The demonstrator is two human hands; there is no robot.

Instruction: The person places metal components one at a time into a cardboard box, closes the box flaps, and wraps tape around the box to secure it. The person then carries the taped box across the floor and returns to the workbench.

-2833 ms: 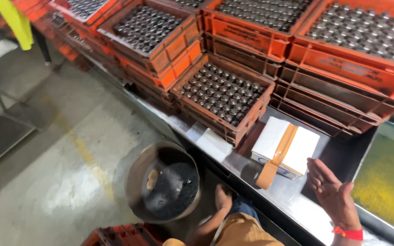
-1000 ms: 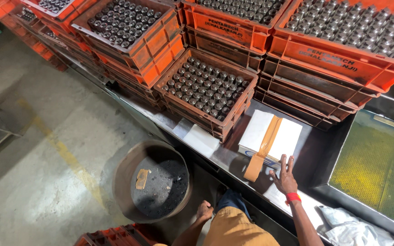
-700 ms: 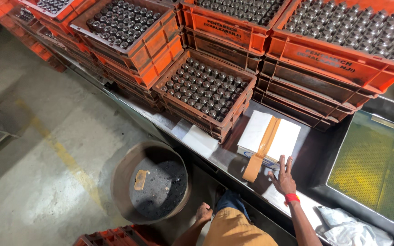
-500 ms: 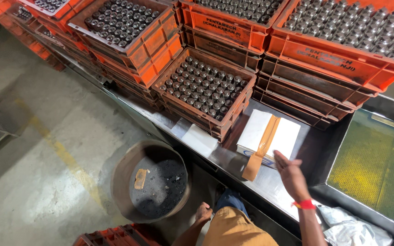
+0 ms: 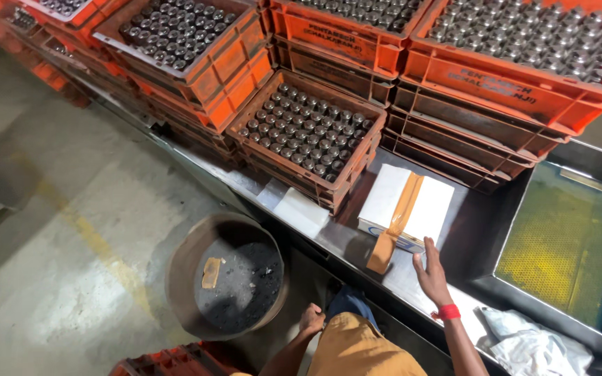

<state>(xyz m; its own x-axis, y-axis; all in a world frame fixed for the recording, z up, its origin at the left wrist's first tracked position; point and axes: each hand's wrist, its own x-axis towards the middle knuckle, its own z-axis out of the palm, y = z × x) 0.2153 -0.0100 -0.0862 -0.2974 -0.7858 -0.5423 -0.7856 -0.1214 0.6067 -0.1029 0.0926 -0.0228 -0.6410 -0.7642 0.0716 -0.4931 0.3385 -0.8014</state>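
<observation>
My right hand (image 5: 430, 272) hovers with fingers apart over the metal bench (image 5: 357, 247), just below a white cardboard box (image 5: 405, 207) sealed with a strip of brown tape (image 5: 395, 221) that hangs over its near side. It holds nothing and its fingertips are close to the box's near edge. My left hand (image 5: 311, 319) hangs low by my knee, fingers curled, next to the round bin (image 5: 226, 276). I see nothing in it.
Orange crates (image 5: 308, 134) filled with several upright metal cylinders are stacked along the bench's far side. The round bin on the concrete floor holds dark debris and a scrap of cardboard. A tank with green liquid (image 5: 562, 237) sits right, crumpled white cloth (image 5: 534, 345) near it.
My right hand first lay on the bench by the box's tape end, then lifted and drew back slightly toward me. The view shifted closer to the crates. The left hand stayed by my knee.
</observation>
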